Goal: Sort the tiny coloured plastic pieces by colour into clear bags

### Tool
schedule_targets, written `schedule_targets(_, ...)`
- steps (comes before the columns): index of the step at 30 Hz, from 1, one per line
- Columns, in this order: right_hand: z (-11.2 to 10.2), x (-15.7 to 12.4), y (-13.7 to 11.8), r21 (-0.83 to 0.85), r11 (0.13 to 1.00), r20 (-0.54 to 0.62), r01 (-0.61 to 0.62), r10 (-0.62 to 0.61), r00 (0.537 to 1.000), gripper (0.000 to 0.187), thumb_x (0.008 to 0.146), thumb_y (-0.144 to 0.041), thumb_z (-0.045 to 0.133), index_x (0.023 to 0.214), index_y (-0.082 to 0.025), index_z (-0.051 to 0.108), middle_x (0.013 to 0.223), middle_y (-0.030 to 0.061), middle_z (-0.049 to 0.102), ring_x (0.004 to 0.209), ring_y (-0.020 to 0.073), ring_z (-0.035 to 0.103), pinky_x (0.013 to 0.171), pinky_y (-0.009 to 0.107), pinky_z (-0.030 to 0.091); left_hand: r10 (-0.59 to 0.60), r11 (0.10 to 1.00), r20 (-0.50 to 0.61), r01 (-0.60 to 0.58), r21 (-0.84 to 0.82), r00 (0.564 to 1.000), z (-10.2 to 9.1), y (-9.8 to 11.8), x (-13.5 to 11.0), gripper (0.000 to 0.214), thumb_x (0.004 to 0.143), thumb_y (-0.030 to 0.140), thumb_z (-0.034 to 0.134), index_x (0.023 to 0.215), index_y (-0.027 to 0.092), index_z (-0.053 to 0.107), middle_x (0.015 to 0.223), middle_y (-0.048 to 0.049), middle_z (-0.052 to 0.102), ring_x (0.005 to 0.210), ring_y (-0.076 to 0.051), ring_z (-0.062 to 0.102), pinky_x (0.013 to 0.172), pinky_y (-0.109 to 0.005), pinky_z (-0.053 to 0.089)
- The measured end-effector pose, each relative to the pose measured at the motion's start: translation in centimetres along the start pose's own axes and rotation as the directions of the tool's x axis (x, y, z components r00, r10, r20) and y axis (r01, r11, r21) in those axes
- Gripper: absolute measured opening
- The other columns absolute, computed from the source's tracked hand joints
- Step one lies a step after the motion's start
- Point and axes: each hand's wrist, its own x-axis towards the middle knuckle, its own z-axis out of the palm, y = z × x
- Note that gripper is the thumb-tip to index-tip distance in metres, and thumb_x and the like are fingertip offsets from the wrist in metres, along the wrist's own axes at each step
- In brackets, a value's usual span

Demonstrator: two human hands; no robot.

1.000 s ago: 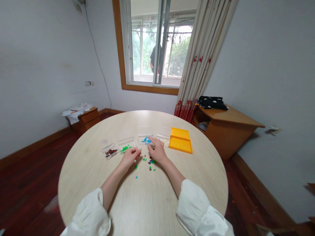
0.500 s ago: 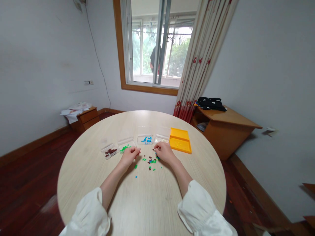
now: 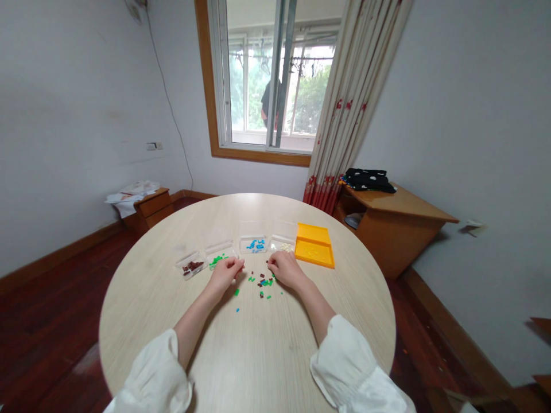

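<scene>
My left hand point(image 3: 227, 270) rests curled on the round wooden table point(image 3: 241, 344), its fingers pinched together just in front of the clear tray of green pieces point(image 3: 220, 254). My right hand point(image 3: 284, 267) lies curled beside a scatter of small green, blue and dark red pieces point(image 3: 261, 283), fingertips at its right edge. What either hand holds is too small to make out. Behind the hands stand a tray of dark red pieces point(image 3: 190, 265), a tray of blue pieces point(image 3: 253, 244) and a tray of pale pieces point(image 3: 282, 245).
An orange lidded box point(image 3: 314, 245) lies open at the right end of the tray row. A wooden cabinet point(image 3: 396, 221) with a black cloth stands to the right, a low drawer unit point(image 3: 148, 203) with papers to the left. A window and curtain are behind.
My right hand drew back from over the blue tray to the table beside the scattered pieces and curled. The left hand hardly moved.
</scene>
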Motion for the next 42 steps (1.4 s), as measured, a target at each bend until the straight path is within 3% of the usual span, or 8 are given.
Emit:
schedule_targets(6,0.4,0.1,-1.7,0.235,0.957,-0.167,0.172,-0.135,0.977,0.009,0.081,-0.012,0.058,0.076,-0.017,0.064,0.078,0.0034,0.066,0.078,0.0159,0.057,0.079,0.03,0.041,-0.013,0.999,0.032,0.014,-0.036,0.999,0.2,0.8,-0.3,0.04,0.059,0.053,0.063,0.058,0.014,0.062,0.048,0.0016,0.051,0.047,-0.01,0.041,0.049,-0.023,0.03)
schedule_targets(11,0.7,-0.3,-3.0,0.338,0.902,-0.169,0.269,-0.223,0.96,0.009,0.08,-0.009,0.057,0.08,-0.017,0.062,0.081,0.0026,0.064,0.08,0.0143,0.057,0.077,0.027,0.043,-0.004,0.999,0.063,0.007,-0.036,0.998,0.4,1.5,-0.5,0.037,0.059,0.05,0.064,0.058,0.013,0.064,0.052,-0.0002,0.054,0.048,-0.01,0.041,0.049,-0.023,0.03)
schedule_targets(17,0.4,-0.7,-3.6,0.401,0.882,-0.13,0.246,-0.212,0.969,0.008,0.08,-0.011,0.057,0.08,-0.018,0.06,0.079,0.0004,0.062,0.076,0.013,0.056,0.075,0.026,0.044,0.004,0.996,0.122,0.007,-0.091,0.992,0.5,1.4,-0.5,0.034,0.056,0.045,0.069,0.066,0.013,0.066,0.059,-0.002,0.061,0.051,-0.01,0.045,0.052,-0.023,0.034)
schedule_targets(29,0.6,-0.7,-3.5,0.45,0.86,-0.131,0.24,-0.202,0.971,0.013,0.08,-0.01,0.052,0.083,-0.017,0.063,0.082,0.0013,0.064,0.079,0.0129,0.057,0.077,0.026,0.044,-0.016,0.993,0.083,0.025,-0.115,0.996,0.6,0.8,-0.1,0.029,0.052,0.041,0.069,0.06,0.013,0.064,0.054,0.0,0.057,0.049,-0.01,0.044,0.051,-0.023,0.033)
schedule_targets(35,1.3,-0.5,-3.2,0.448,0.86,-0.156,0.243,-0.192,0.969,0.016,0.08,-0.014,0.057,0.093,-0.017,0.065,0.085,0.0033,0.067,0.078,0.0134,0.059,0.077,0.027,0.046,0.008,0.995,0.096,0.002,-0.098,0.995,0.5,0.9,-0.1,0.028,0.054,0.041,0.067,0.06,0.014,0.062,0.052,0.0017,0.054,0.049,-0.01,0.043,0.052,-0.023,0.032)
schedule_targets(42,1.2,-0.6,-3.3,0.417,0.872,-0.158,0.257,-0.209,0.965,0.011,0.082,-0.016,0.057,0.084,-0.017,0.068,0.081,0.004,0.068,0.077,0.0136,0.06,0.076,0.026,0.046,0.005,0.996,0.101,0.005,-0.094,0.995,0.6,1.2,-0.3,0.028,0.055,0.042,0.064,0.06,0.015,0.061,0.049,0.0023,0.052,0.048,-0.01,0.043,0.051,-0.023,0.033)
